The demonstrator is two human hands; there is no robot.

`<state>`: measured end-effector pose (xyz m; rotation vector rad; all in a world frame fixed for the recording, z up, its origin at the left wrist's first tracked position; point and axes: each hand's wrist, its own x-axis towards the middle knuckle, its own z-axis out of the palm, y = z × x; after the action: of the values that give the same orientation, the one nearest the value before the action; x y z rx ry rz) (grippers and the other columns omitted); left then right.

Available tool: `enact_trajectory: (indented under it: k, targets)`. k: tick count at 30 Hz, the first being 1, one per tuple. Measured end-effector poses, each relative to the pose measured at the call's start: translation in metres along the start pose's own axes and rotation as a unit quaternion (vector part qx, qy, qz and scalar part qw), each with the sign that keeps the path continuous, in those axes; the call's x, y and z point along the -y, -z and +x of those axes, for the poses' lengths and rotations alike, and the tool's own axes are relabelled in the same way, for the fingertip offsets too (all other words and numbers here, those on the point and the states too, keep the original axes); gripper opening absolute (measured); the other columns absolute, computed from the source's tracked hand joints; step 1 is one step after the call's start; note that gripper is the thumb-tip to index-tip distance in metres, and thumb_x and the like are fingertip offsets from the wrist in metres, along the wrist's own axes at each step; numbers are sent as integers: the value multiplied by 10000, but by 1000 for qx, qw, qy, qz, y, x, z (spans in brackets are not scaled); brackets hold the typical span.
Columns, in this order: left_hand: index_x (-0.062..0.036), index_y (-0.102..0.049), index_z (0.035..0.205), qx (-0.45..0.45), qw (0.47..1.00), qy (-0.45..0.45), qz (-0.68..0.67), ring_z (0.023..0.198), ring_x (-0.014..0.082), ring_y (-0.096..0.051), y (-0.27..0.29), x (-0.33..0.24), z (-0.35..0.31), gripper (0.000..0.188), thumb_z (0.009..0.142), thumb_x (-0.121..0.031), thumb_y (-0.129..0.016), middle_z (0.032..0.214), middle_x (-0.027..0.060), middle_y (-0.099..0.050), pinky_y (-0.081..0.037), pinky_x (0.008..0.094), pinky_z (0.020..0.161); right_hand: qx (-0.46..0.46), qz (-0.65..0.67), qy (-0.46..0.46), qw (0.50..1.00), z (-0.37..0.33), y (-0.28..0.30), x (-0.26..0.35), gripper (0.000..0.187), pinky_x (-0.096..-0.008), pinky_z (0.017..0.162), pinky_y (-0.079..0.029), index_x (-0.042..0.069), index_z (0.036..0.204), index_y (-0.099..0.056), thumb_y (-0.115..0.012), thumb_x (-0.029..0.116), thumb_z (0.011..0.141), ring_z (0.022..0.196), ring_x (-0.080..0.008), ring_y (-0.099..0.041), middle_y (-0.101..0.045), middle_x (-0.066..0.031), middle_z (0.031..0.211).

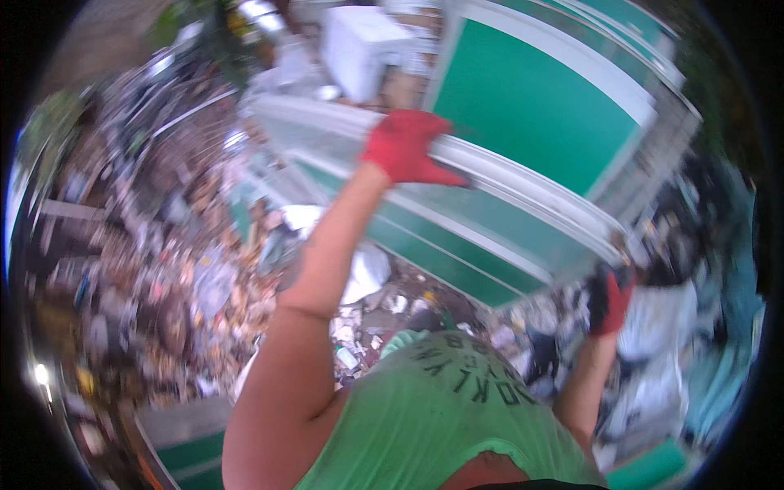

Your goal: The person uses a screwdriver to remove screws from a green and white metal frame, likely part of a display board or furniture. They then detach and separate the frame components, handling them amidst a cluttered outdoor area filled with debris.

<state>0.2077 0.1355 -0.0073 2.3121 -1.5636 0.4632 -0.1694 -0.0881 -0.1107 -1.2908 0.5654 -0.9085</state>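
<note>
I hold a white-framed panel [563, 208] with clear and green sections, tilted in front of my body. My left hand [408, 151], in a red glove, grips its upper rail with the thumb stretched along the near side. At the panel's right corner my right hand [610, 298], in a red and black glove, is closed round the edge; its fingers are partly hidden and blurred. Just beyond stands a larger green panel [531, 106] with a white border. The held panel overlaps that one's lower edge, and whether they touch I cannot tell.
Loose rubbish and scraps [237, 286] cover the ground at left and by my feet. A white box [359, 49] stands at the far side. Pale sacks [657, 335] lie at right. Another green panel [192, 453] lies at lower left.
</note>
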Motion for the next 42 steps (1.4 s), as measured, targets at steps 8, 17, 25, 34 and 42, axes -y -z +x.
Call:
enact_trajectory:
  k: [8,17,25,34,42]
  targets:
    - [17,-642,1244,15,998,-30,-61,1007,290,-696,-7,18,21,832,633,-477,-916,1107,172,-715,-541,388,900,8,62,-40,997,3,-13,15,450,-265,546,-463,45,1278,-538,-746,194,907,664,-105,-595,-621,-17,888]
    - [96,-525,1359,180,979,-98,6,1006,282,-704,6,13,73,911,691,-415,-877,1134,229,-708,-540,383,890,-36,12,26,999,21,-28,8,464,-261,502,-422,58,1266,-614,-773,296,901,575,-105,-561,-590,-2,823]
    - [52,-587,1272,181,975,-124,-32,898,336,-723,0,21,64,757,684,-357,-834,991,237,-714,-545,392,805,-188,5,-115,975,-79,6,-97,612,-307,709,-509,63,1433,-466,-704,191,884,876,-164,-620,-625,-54,1059]
    - [6,-608,1117,156,973,-165,-35,821,210,-650,12,20,29,489,718,-186,-816,942,141,-688,-524,369,778,-66,-79,-286,953,-247,61,-157,789,-385,911,-499,76,1575,-242,-638,157,898,981,-275,-627,-633,-168,1227]
    - [52,-531,1334,213,974,-79,-23,1069,248,-617,37,15,-14,689,742,-143,-825,1179,151,-660,-469,386,983,-111,-90,-249,958,-257,126,-163,534,-368,948,-511,55,1287,-627,-784,210,801,1048,-247,-688,-717,-151,1130]
